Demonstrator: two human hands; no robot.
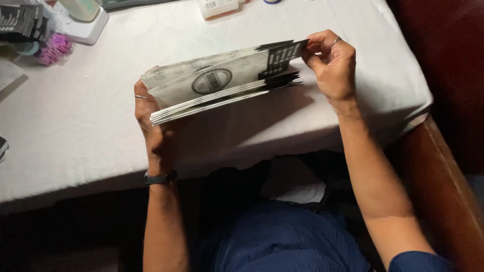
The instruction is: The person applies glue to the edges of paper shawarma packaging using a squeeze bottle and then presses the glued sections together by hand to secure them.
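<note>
Paper booklet (222,80), thin and floppy by the look of it, held up just above the white worktop (75,121); left hand (148,118) has its grip clamped on the spine end, right hand (330,63) pinches the dark top corner; pages fan loose between the grips, so I'd guess light, bendy, easy to crease; edges are the spot to hold.

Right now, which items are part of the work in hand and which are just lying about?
In hand:
- stack of folded patterned paper sheets, held by left hand and right hand

Lying about:
- purple hair ties
- white bottle
- white stand
- dark packet
</note>
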